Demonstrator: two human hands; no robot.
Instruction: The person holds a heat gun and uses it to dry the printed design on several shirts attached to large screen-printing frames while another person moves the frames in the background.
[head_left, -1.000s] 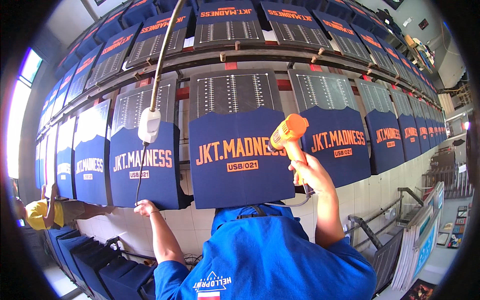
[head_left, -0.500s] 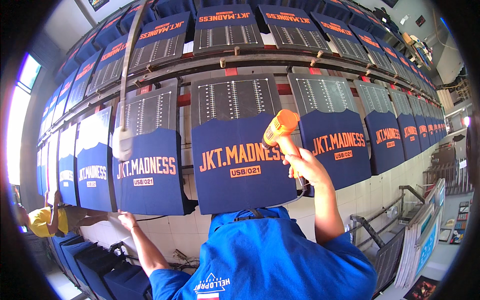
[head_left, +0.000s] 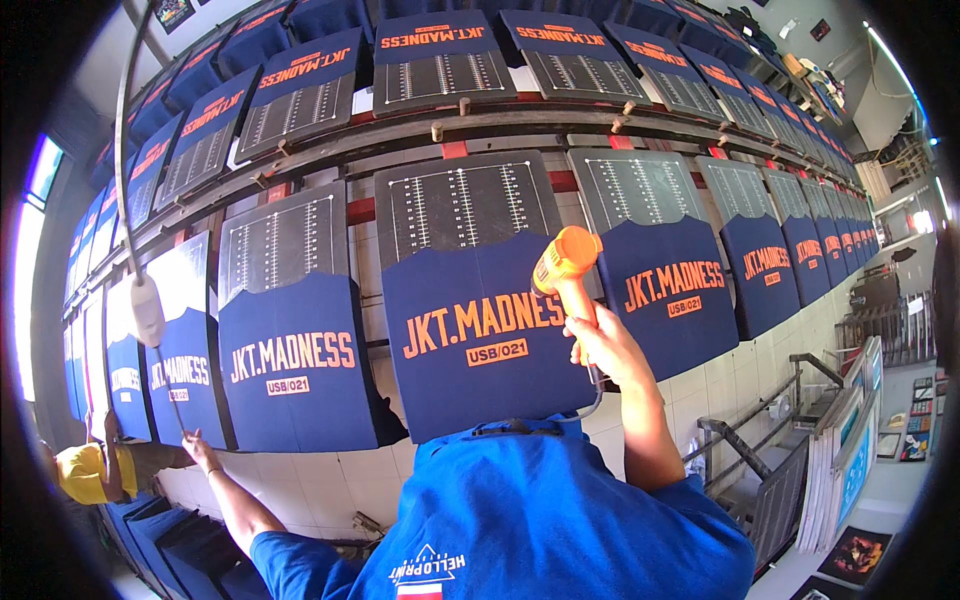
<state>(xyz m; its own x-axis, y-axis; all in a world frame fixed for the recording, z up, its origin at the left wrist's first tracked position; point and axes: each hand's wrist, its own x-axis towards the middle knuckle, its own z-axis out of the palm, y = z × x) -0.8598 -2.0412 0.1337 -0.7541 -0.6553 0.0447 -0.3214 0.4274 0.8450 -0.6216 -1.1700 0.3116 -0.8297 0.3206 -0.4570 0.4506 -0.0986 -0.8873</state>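
My right hand point(head_left: 612, 348) is closed around the handle of an orange heat gun point(head_left: 568, 262). Its nozzle points left, over a navy T-shirt point(head_left: 480, 385) with orange print on a dark board point(head_left: 455, 205). A cable runs down from the handle past my wrist. Far to the left, my left hand point(head_left: 202, 452) pinches a thin cord point(head_left: 173, 392). That cord hangs from a whitish socket block point(head_left: 147, 312) on a long overhead cable point(head_left: 124, 170). Another printed navy T-shirt point(head_left: 300, 420) lies on the neighbouring board to the right of my left hand.
Long rows of boards with navy shirts curve away on both sides, with a metal rail point(head_left: 400, 132) between rows. A person in a yellow top point(head_left: 82, 475) is at the far left. Framed screens point(head_left: 840, 460) lean at the right, beside a black metal stand point(head_left: 740, 440).
My left hand has moved left, and the socket block and its overhead cable have swung left too. My right hand keeps the heat gun over the same shirt, shifted only slightly.
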